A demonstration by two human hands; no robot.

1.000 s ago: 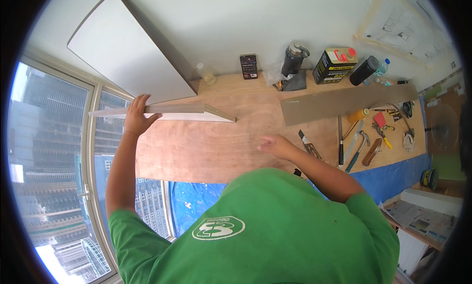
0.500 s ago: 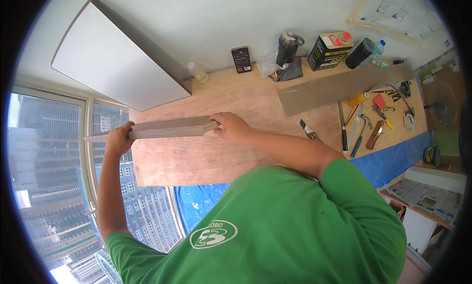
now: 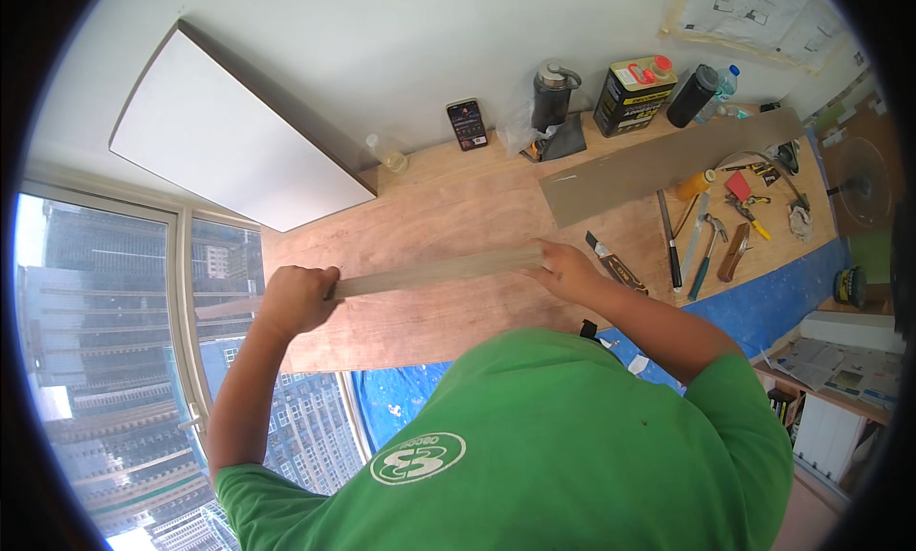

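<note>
Over the plywood worktop (image 3: 401,333) I hold a long, narrow wood-grain board (image 3: 437,272) with its edge turned up. My left hand (image 3: 303,298) is closed round its left part, and the board runs on past that hand to the left. My right hand (image 3: 565,270) grips its right end. Just right of that hand lies a utility knife (image 3: 613,263). A wide grey-brown strip (image 3: 596,193) lies farther back on the worktop.
A white curved panel (image 3: 229,131) leans at the back left, above a window (image 3: 95,341). A phone (image 3: 466,124), flask (image 3: 553,98), can (image 3: 632,101) and bottles line the wall. Several tools, including a hammer (image 3: 708,260), lie at the right. Blue sheeting (image 3: 784,284) edges the worktop.
My right hand has moved up onto the board's right end, having been off it a second ago. Both hands have brought the board nearer to me and to the right.
</note>
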